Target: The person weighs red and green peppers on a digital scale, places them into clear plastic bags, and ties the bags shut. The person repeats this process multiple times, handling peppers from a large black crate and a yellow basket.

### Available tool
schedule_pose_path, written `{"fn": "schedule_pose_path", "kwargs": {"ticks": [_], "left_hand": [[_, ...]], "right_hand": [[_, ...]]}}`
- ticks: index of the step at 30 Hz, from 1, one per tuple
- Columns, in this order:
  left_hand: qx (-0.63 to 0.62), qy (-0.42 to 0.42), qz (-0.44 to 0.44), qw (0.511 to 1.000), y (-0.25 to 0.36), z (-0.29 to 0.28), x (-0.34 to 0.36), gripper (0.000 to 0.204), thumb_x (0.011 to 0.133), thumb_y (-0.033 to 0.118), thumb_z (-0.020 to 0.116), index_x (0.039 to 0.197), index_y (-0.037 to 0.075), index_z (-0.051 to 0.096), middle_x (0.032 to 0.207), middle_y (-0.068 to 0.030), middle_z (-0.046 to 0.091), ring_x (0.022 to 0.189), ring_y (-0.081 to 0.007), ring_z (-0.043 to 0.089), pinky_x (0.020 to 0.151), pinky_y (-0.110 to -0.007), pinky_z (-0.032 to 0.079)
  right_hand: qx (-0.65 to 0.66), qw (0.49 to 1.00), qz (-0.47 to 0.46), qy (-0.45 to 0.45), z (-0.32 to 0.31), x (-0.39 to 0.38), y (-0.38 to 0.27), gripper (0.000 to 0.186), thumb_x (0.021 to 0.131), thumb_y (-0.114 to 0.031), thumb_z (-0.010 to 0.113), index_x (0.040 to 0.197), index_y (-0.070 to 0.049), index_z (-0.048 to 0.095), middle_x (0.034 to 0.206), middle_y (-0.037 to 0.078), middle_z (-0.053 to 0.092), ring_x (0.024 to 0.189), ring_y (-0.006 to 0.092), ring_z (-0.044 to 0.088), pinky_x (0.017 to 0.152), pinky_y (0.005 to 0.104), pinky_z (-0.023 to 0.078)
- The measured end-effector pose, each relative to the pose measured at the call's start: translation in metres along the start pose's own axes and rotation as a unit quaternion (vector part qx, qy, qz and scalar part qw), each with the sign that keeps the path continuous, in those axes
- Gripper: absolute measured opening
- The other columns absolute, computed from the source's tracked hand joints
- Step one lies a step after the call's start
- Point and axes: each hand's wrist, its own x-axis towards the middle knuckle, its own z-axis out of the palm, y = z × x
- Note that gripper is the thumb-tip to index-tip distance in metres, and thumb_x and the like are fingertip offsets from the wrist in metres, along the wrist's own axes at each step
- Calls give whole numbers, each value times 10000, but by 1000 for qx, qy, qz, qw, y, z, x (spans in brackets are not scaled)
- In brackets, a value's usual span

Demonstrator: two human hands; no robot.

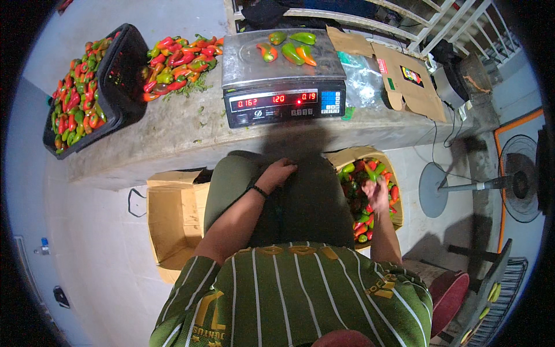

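Observation:
My left hand lies on my lap with nothing visible in it, its fingers resting loosely on the dark trousers. A dark band circles that wrist. To the right, my right hand is over a cardboard box of peppers, closed on a green pepper that sticks up past the fingers. Red, green and orange peppers fill this box. In front of me stands a digital scale with a metal plate and a lit red display. Several green and orange peppers lie on its plate.
A black crate of mixed peppers tilts at the ledge's left. Beside it lies a loose pepper pile. Flattened cardboard and clear plastic lie right of the scale. An open cardboard box and a fan flank me.

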Motion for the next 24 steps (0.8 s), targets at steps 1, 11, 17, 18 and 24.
{"fn": "schedule_pose_path", "kwargs": {"ticks": [1,11,17,18,24], "left_hand": [[5,4,4,1000,-2,0,2,493,790,336,546,1168,23,494,1084,-156,554,933,-255,553,714,-358,480],[90,20,177,980,-38,1,30,479,768,338,565,1096,-9,536,1036,-144,585,957,-254,552,823,-341,427],[14,6,57,998,-6,1,18,481,765,348,554,1094,-2,554,1078,-157,579,1006,-264,543,861,-343,410],[4,2,62,998,-4,2,15,484,765,349,553,1100,0,553,1092,-160,575,1022,-268,539,870,-345,407],[-15,15,96,995,-5,6,15,488,765,344,550,1101,-10,551,1101,-175,567,1031,-279,532,881,-342,395]], "right_hand": [[1,999,-20,-47,24,8,-12,185,840,-216,517,975,-122,432,829,46,547,742,176,575,654,347,519],[-80,956,-143,-244,232,79,-89,388,786,-10,464,1164,-71,407,1041,149,531,770,203,595,651,296,523],[-44,959,-142,-241,297,94,-106,331,793,28,464,1115,-42,432,985,143,555,766,214,600,645,294,541],[-58,959,-148,-233,300,98,-106,316,797,25,468,1104,-42,437,979,143,558,765,216,601,646,296,542],[-148,951,-157,-222,295,92,-114,232,775,-58,444,1003,-41,480,934,108,574,789,178,588,600,272,523]]}}
